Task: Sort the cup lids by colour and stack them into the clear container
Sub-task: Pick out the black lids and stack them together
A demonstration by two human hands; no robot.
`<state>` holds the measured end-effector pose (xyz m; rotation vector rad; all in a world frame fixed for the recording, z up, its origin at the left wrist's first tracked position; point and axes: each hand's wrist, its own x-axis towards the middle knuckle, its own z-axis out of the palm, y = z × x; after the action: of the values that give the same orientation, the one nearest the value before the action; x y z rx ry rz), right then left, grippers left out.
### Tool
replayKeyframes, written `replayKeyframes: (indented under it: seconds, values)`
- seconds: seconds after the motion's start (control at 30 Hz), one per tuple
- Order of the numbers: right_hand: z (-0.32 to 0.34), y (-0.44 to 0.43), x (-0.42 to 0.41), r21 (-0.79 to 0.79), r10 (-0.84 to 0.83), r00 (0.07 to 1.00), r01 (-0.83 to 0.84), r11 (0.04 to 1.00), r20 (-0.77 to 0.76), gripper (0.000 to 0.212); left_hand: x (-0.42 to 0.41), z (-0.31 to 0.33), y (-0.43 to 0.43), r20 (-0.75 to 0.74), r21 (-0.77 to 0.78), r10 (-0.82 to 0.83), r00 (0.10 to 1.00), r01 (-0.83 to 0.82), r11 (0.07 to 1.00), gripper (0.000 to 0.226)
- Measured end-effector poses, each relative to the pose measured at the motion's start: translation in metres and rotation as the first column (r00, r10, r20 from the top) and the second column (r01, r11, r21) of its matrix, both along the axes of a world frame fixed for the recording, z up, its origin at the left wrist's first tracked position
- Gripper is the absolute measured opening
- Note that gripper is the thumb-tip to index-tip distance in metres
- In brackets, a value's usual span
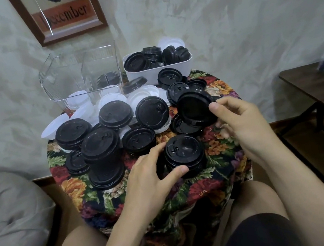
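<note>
Short stack of black lids (184, 155): stood near the front edge of the floral-clothed round table (224, 155); grasped by the left hand (150, 174), thumb on the near side, fingers curled round the left side.

Single black lid (195, 109): held tilted above the right part of the table, hollow underside toward the camera; pinched at its right rim by the right hand (240, 124), thumb on top.

Tall stack of black lids (102, 154): stood at front left, beside lower black stacks and loose black lids spread across the middle.

White lids (56, 127): lay loose along the left edge and behind the black ones, toward the back.

Clear container (79, 72): stood at the back left edge, split by a divider; dark lids seen through its right compartment, inside or behind could not be told.

White bin (158, 70): stood at the back right edge, just beside the container; heaped with black lids, white ones at its far side.

Framed print (65, 14) lettered "December": hung or leaned against the wall behind.
</note>
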<state>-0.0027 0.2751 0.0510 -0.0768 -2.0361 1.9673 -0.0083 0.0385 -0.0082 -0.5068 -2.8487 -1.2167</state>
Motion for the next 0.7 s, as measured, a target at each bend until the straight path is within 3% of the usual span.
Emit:
replayKeyframes:
  seconds: [0.2, 0.33, 0.5, 0.7]
  values:
    - [-0.011, -0.003, 0.005, -0.135, 0.123, 0.978, -0.101, 0.986, 0.166, 0.015, 0.001, 0.003, 0.000, 0.002, -0.010, 0.000, 1.000, 0.000, 1.000, 0.083]
    - [-0.023, -0.006, 0.006, -0.041, 0.052, 0.962, -0.043, 0.998, 0.270, 0.020, 0.001, 0.003, 0.000, 0.003, -0.012, -0.005, 1.000, 0.005, 1.000, 0.083]
    - [-0.026, -0.008, 0.012, 0.076, 0.024, 0.956, -0.048, 0.996, 0.293, 0.020, 0.001, 0.003, 0.001, -0.010, -0.012, -0.007, 1.000, 0.007, 1.000, 0.084]
    - [-0.026, -0.007, 0.018, 0.283, 0.070, 0.958, -0.151, 0.947, 0.278, 0.067, 0.000, 0.002, 0.000, -0.019, -0.005, -0.013, 1.000, 0.013, 1.000, 0.081]
